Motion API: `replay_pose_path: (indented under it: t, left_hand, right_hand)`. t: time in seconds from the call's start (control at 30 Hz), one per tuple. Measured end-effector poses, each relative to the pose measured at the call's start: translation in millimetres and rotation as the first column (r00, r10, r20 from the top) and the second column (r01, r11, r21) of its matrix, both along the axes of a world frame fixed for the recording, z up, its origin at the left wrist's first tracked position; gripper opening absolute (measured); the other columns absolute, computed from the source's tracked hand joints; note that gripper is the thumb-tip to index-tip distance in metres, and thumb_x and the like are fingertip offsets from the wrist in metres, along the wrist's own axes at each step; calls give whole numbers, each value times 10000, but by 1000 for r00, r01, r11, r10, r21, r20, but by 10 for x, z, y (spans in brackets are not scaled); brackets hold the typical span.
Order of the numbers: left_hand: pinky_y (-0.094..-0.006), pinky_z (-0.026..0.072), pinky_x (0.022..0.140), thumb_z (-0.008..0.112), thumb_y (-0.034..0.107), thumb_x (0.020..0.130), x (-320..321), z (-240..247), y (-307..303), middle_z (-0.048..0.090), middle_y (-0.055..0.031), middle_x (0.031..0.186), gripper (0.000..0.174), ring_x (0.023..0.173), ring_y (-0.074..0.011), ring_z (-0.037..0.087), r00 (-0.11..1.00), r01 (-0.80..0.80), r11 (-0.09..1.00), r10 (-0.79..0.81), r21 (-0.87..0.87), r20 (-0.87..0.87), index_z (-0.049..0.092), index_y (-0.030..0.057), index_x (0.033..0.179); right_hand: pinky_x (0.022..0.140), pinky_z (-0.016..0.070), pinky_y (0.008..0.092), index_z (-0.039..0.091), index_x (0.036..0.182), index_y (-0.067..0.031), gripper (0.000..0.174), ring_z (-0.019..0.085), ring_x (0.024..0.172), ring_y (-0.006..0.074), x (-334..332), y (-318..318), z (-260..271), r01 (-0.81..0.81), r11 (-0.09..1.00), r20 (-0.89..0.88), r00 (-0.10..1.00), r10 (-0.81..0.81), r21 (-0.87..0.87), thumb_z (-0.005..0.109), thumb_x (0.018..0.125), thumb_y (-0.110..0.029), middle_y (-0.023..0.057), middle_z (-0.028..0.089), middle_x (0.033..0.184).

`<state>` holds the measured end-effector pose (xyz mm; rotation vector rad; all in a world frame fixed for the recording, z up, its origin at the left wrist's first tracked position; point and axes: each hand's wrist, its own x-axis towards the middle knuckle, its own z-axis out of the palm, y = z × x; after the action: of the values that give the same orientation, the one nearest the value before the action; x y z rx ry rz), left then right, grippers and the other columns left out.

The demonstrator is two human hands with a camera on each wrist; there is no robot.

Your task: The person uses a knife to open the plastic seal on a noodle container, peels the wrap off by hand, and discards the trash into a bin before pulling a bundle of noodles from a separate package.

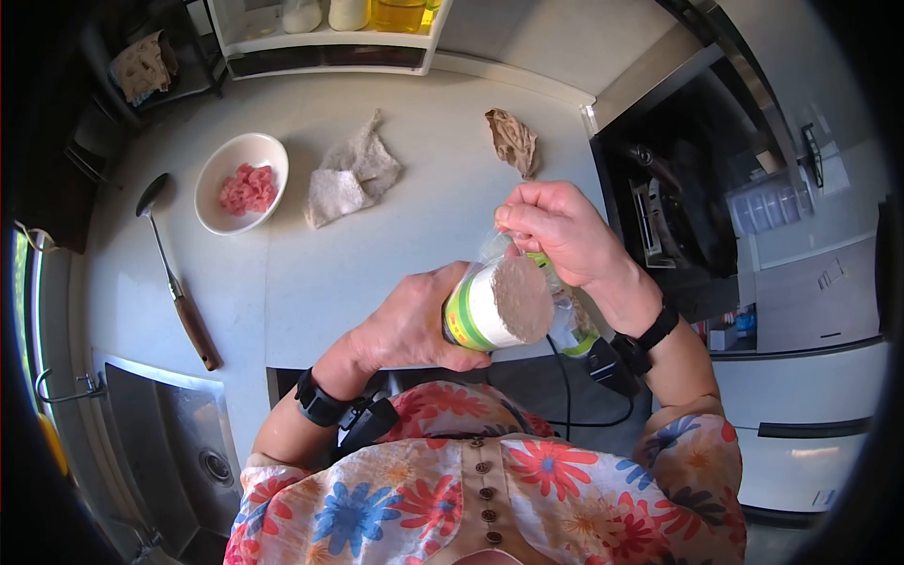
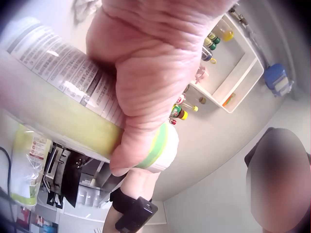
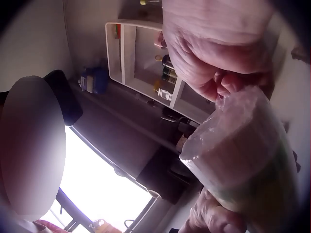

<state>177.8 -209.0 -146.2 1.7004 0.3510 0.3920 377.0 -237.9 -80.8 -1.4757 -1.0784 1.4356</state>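
A thick round packet of dried noodles [image 1: 482, 306], with a white and green wrapper, is tilted with its rough tan end towards the head camera. My left hand [image 1: 411, 315] grips it around the middle, thumb along the near side. At the packet's end my right hand [image 1: 565, 231] pinches the clear plastic wrap [image 3: 218, 128] between thumb and fingers. Small print covers the label [image 2: 73, 73] in the left wrist view. Part of the right fingertips is hidden behind the plastic in the right wrist view. Close below the right hand lies a clear and green bag [image 1: 573, 325].
On the counter [image 1: 311, 282] are a white bowl [image 1: 209, 202] with pink raw meat [image 1: 248, 190], a crumpled pale cloth [image 1: 353, 179], a brown crumpled piece [image 1: 513, 141] and a wooden-handled ladle [image 1: 179, 292]. A sink [image 1: 174, 433] is at the left, a shelf [image 1: 330, 71] at the back.
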Motion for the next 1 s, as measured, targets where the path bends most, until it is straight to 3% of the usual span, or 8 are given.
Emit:
replay_pose_path:
  t: [0.13, 0.33, 0.47, 0.63, 0.77, 0.83, 0.93, 1.0]
  left_hand:
    - [-350, 473, 844, 829, 287, 580, -13, -18, -34, 622, -141, 1012, 725, 946, -296, 609, 1000, -16, 999, 15, 47, 18, 512, 23, 1176]
    - [-376, 468, 863, 837, 307, 569, -5, -76, -132, 609, -160, 1043, 779, 975, -329, 594, 997, -72, 995, 70, 75, 23, 492, 25, 1208]
    - [-400, 459, 879, 841, 314, 556, 11, -130, -169, 599, -168, 1061, 816, 988, -356, 578, 995, -103, 986, 100, 131, 23, 474, 31, 1227]
    - [-404, 455, 885, 842, 318, 550, 38, -112, -162, 594, -168, 1071, 820, 995, -357, 572, 997, -75, 990, 72, 117, 25, 475, 30, 1225]
    - [-407, 454, 889, 842, 321, 547, 45, -120, -149, 590, -170, 1082, 826, 1000, -359, 569, 998, -62, 990, 61, 125, 14, 475, 21, 1223]
    - [-405, 453, 893, 842, 322, 548, 40, -91, -145, 590, -171, 1082, 831, 1003, -360, 567, 998, -62, 990, 63, 128, -3, 473, 17, 1226]
    - [-399, 454, 895, 844, 321, 548, 30, -106, -144, 590, -175, 1081, 842, 1005, -357, 571, 997, -82, 990, 83, 119, -4, 468, 10, 1234]
    - [-394, 457, 895, 847, 319, 548, 21, -120, -139, 590, -178, 1080, 848, 1003, -353, 577, 995, -104, 989, 103, 107, 14, 466, 7, 1238]
  right_hand:
    - [560, 444, 250, 602, 789, -1, 152, 469, 569, 61, 128, -30, -94, 13, 999, -71, 997, -16, -52, 605, 846, -143, -6, 535, 675]
    - [567, 451, 268, 586, 784, -5, 175, 440, 551, 53, 110, -154, -68, 123, 992, -80, 989, -124, -17, 608, 858, -162, -27, 495, 637]
    - [545, 444, 243, 587, 786, -4, 173, 430, 535, 48, 195, -196, -68, 62, 995, -115, 991, -70, -77, 608, 860, -160, -30, 480, 621]
    - [468, 390, 178, 588, 785, -13, 341, 415, 510, 38, 185, -151, 84, -141, 984, 76, 986, 149, -105, 641, 871, -339, -36, 475, 609]
    - [513, 389, 175, 561, 825, -44, 304, 453, 572, 25, 147, -89, 177, -249, 959, 185, 944, 272, -139, 646, 872, -332, -37, 516, 685]
    - [528, 418, 172, 553, 830, -55, 306, 495, 618, 23, 190, -43, 185, -401, 908, 240, 875, 419, -123, 680, 845, -332, -37, 543, 711]
    - [513, 413, 172, 544, 822, -51, 295, 490, 629, 18, 162, -55, 382, -237, 954, 319, 904, 285, -181, 709, 827, -295, -41, 542, 720]
    - [494, 412, 205, 541, 757, -44, 345, 493, 585, 41, 211, -131, 316, -265, 960, 384, 880, 281, -93, 727, 801, -331, -20, 542, 658]
